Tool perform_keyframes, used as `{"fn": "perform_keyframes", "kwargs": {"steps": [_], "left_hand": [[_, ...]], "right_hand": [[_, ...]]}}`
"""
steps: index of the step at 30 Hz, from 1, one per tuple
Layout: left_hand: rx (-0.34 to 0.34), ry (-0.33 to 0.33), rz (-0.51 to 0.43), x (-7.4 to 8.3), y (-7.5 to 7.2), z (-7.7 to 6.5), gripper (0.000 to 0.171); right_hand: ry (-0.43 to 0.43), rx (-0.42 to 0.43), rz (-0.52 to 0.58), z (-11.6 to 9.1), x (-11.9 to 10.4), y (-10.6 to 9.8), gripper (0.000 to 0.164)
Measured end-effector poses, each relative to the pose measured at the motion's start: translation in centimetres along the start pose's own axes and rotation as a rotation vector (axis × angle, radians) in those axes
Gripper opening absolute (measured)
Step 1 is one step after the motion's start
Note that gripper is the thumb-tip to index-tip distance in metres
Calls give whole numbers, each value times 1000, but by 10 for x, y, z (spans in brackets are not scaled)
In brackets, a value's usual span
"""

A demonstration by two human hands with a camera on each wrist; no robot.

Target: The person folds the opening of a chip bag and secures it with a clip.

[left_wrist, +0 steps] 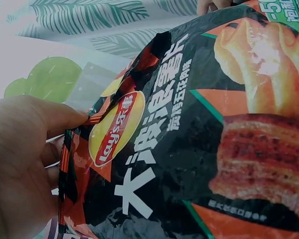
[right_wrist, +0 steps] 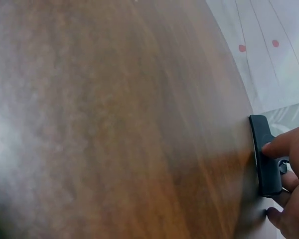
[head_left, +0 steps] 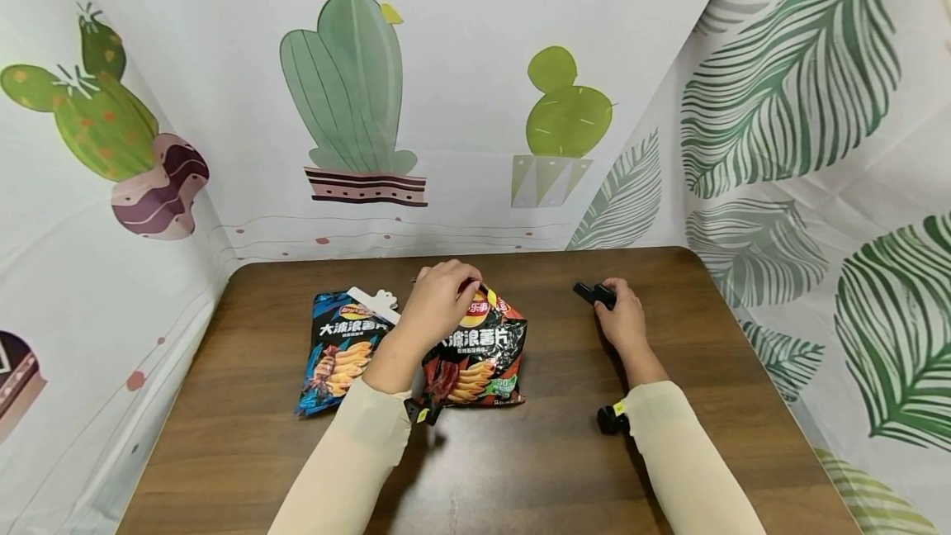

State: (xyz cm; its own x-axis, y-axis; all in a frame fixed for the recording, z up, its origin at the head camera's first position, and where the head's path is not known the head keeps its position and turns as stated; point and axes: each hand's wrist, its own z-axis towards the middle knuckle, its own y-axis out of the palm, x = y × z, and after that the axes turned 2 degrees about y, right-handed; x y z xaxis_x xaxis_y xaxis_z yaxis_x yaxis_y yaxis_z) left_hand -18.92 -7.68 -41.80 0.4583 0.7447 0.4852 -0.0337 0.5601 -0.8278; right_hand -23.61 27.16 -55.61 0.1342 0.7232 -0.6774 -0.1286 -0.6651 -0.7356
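Observation:
My left hand [head_left: 438,304] pinches the top edge of a black-and-red chip bag [head_left: 475,362], which stands tilted on the table. In the left wrist view the thumb lies on the front of the folded top of the bag [left_wrist: 159,144], with the fingers behind it. On the right, over the back part of the table, my right hand [head_left: 626,324] holds a black bag clip [head_left: 594,294]. The right wrist view shows the thumb on the flat bar of the clip [right_wrist: 265,159] and the other fingers behind its handle.
A blue chip bag [head_left: 334,362] lies left of the black one, with a white clip [head_left: 375,302] across its top. The wooden table [head_left: 550,469] ends at a patterned cloth [head_left: 468,106] along the back.

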Motion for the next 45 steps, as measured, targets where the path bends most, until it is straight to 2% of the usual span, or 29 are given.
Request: {"fn": "perform_keyframes", "kwargs": {"steps": [4, 7, 11, 20, 45], "left_hand": [[5, -1, 4, 1, 0, 0, 16], [6, -1, 5, 1, -1, 0, 16], [5, -1, 3, 1, -1, 0, 15], [2, -3, 1, 0, 0, 0, 15], [7, -1, 5, -1, 1, 0, 16]], "right_hand": [[12, -32, 24, 0, -3, -1, 64], [30, -49, 22, 0, -5, -3, 67], [43, -64, -2, 0, -5, -4, 62], [16, -62, -35, -3, -5, -5, 48], [35, -65, 42, -11, -11, -5, 45]]}}
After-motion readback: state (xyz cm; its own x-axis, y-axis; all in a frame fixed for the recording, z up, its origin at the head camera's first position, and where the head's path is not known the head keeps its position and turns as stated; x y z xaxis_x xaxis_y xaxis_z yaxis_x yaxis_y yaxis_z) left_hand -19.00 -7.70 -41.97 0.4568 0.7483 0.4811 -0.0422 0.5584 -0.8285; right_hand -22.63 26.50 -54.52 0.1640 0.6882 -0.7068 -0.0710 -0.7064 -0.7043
